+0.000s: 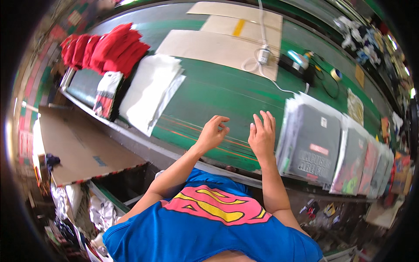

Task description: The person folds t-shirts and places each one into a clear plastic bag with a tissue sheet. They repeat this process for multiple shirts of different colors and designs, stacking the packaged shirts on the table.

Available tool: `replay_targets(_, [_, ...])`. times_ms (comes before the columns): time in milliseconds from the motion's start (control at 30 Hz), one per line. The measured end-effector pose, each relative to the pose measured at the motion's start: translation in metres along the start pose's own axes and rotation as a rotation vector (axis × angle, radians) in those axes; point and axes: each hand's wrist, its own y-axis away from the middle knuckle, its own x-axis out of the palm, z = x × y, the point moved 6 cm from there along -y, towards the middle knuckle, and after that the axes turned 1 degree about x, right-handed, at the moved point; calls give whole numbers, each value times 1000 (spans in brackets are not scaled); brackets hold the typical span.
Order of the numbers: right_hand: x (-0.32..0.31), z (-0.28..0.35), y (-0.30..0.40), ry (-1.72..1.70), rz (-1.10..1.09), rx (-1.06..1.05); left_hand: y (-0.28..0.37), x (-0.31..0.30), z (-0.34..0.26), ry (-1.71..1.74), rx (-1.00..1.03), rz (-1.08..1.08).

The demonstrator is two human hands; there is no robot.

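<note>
My left hand [214,131] hovers over the near edge of a green worktable [226,88], its fingers curled loosely with a gap to the thumb and nothing held. Fingers spread and bare, my right hand [263,133] is beside it, just left of a stack of folded grey shirts in clear plastic bags [306,137]. Left of my hands lies a pile of flat white plastic bags [152,88]. Beyond that pile sits a heap of folded red garments [104,49]. A folded printed shirt [108,93] stands in front of the red heap.
Cardboard sheets [222,46] lie at the back, with a white power strip [264,55] and its cord on them. To the right are a black device [296,64], a tape roll [336,74] and more bagged garments [352,157]. A large cardboard panel [81,144] leans at lower left.
</note>
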Motion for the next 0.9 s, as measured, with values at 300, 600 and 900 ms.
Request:
replay_targets(300, [129,137,-27,-20,206,-94,34,-158,89,18,-87,-45])
replay_targets(600, [229,268,-23,-120,375,-113,58,-272,157,44,-154,68])
replay_targets(900, [277,286,-29,-151,463,-128,62,-317,196,11,-169,3])
